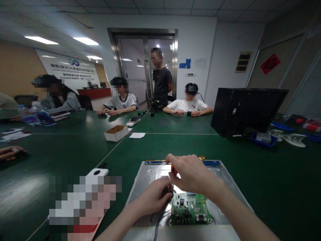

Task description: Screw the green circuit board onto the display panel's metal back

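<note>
A silver metal panel (pixel 147 180) lies flat on the green table just in front of me, with a green circuit board (pixel 189 207) mounted near its front. My right hand (pixel 193 174) is closed round a red-handled screwdriver (pixel 174 170) held upright over the board's back edge. My left hand (pixel 154 197) is pinched shut close to the tool's lower end, beside the board's left edge; what its fingers hold is hidden. A blue strip (pixel 212 163) runs along the panel's far edge.
A black monitor (pixel 247 110) stands at the right, with a blue tray (pixel 263 139) beside it. A small open cardboard box (pixel 116 133) and white paper (pixel 137 135) lie mid-table. Several people sit at the far side, one stands by the door. A white device (pixel 97 172) lies left of the panel.
</note>
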### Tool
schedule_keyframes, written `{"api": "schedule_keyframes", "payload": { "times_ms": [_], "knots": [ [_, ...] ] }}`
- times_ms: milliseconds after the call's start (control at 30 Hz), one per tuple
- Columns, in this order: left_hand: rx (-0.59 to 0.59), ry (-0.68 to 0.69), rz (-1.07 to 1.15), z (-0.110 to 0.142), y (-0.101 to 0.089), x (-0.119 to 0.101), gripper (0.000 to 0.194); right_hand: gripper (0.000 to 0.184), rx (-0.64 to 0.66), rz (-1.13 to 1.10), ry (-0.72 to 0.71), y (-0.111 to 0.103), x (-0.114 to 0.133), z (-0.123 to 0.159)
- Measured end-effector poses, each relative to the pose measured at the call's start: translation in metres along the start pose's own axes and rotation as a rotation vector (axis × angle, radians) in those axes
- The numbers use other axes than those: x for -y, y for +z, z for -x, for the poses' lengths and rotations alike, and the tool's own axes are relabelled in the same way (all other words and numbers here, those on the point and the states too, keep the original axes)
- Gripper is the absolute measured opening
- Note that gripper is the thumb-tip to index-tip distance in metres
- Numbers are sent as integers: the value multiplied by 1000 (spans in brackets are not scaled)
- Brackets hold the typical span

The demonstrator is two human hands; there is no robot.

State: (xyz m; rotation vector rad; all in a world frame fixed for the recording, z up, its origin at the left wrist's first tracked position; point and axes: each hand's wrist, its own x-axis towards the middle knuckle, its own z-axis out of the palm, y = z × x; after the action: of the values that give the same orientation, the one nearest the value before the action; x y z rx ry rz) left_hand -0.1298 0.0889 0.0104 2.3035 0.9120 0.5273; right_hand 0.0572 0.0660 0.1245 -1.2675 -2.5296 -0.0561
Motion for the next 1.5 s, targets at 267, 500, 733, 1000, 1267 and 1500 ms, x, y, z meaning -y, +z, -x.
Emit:
{"api": "schedule_keyframes", "payload": {
  "times_ms": [267, 500, 733, 1000, 1267, 1500],
  "knots": [
    [8, -11, -58, 1, 0, 0, 9, 14, 10, 31, 0, -6, 3, 0],
    [-1, 34, -73, 1, 1, 2, 16, 6, 28, 63, 16, -5, 1, -1],
    [-12, 19, -70, 2, 6, 3, 10, 13, 3, 49, -15, -6, 3, 1],
    [-30, 73, -101, 1, 3, -5, 14, 16, 5, 40, 4, -5, 2, 0],
    [-29, 31, -149, 2, 4, -6, 14, 17, 46, 47, 25, -6, 2, -2],
    [-21, 94, -96, 2, 3, -5, 16, 19, 24, 29, -5, -6, 4, 1]
  ]
}}
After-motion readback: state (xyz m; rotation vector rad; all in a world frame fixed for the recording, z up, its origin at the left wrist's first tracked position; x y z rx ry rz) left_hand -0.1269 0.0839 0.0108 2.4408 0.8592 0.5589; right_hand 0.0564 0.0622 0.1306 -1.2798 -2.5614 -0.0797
